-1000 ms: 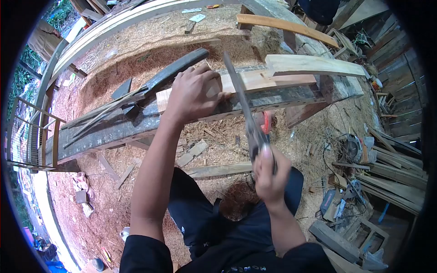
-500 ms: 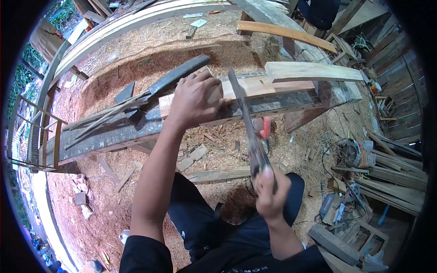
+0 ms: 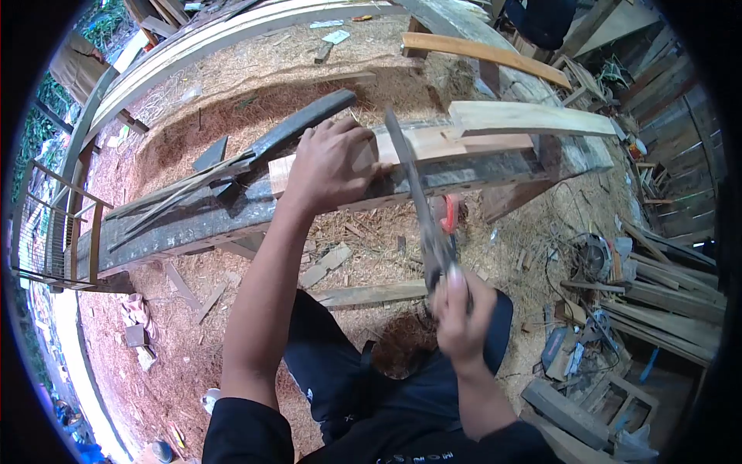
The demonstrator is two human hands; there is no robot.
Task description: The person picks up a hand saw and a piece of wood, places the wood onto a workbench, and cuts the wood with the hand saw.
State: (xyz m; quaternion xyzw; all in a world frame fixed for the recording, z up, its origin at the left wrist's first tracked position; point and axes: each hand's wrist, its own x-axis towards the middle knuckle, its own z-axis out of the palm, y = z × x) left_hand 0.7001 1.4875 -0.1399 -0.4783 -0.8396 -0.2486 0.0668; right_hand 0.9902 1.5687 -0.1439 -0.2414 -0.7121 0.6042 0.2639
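My left hand point(image 3: 332, 166) presses down on a pale wooden board point(image 3: 429, 143) that lies along a dark, worn beam point(image 3: 209, 220). Its fingers are curled over the board and partly hidden. In my right hand point(image 3: 461, 313) is the handle of a hand saw point(image 3: 417, 185), whose blade crosses the board just right of my left hand. A second pale board point(image 3: 533, 118) overlaps the right end of the first. A dark curved piece of wood point(image 3: 305, 120) rests beyond my left hand.
Wood shavings cover the ground. An orange-brown plank point(image 3: 487, 56) lies at the top. Below the beam is a red tool point(image 3: 450, 213). A circular saw point(image 3: 593, 255) and stacked wood strips point(image 3: 665, 309) are at right, a wire rack point(image 3: 58, 224) at left. A person's legs point(image 3: 77, 66) show upper left.
My right hand and the saw have moved down toward my body, then slightly back up. My left hand has stayed nearly in place on the board.
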